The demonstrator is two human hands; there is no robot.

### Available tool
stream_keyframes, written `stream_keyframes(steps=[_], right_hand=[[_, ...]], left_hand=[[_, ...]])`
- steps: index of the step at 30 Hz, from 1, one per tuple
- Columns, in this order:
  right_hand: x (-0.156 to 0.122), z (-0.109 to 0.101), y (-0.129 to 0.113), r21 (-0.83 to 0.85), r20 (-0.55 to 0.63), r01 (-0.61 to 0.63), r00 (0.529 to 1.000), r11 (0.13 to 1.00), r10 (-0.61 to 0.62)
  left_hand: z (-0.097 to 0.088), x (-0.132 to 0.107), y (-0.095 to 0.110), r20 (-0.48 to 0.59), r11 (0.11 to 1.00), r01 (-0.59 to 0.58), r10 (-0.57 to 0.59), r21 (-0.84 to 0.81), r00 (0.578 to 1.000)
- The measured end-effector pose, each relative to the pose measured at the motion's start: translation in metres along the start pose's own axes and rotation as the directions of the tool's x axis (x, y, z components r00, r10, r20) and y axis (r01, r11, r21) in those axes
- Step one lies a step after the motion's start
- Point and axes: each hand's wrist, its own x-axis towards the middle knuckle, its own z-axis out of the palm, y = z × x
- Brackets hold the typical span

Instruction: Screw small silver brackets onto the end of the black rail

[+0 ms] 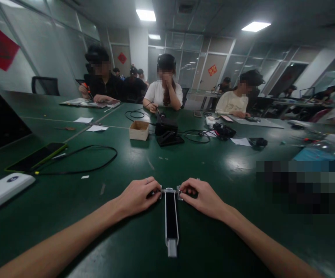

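A long, narrow device with a white rim and a black middle lies on the green table. Its near end is a short grey block, and a thin metal crosspiece crosses its far end. My left hand pinches a small metal piece at the left of that crosspiece. On the opposite side, a clear or metallic small piece sits between the curled fingertips of my right hand. My fingers hide most of both small pieces, so their exact kind cannot be made out.
To the left lie a white power bank, a green-edged phone and a looped black cable. A cardboard box and a black stand are ahead. Several people sit across the table. Blue packaging lies at right.
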Motion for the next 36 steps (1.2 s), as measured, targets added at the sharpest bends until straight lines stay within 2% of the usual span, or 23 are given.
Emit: stream_keyframes(steps=[9,36], right_hand=[[0.0006,-0.0005,-0.0039,0.012,0.037,-0.047,0.998,0.999,0.047],[0.0017,0.0033,-0.0017,0.026,0.004,-0.058,0.998,0.998,0.058]], left_hand=[[-0.0034,-0.0007,0.0040,0.016,1.000,0.021,-0.021,0.006,1.000],[-0.0020,-0.0023,0.0020,0.014,1.000,0.004,-0.005,0.005,1.000]])
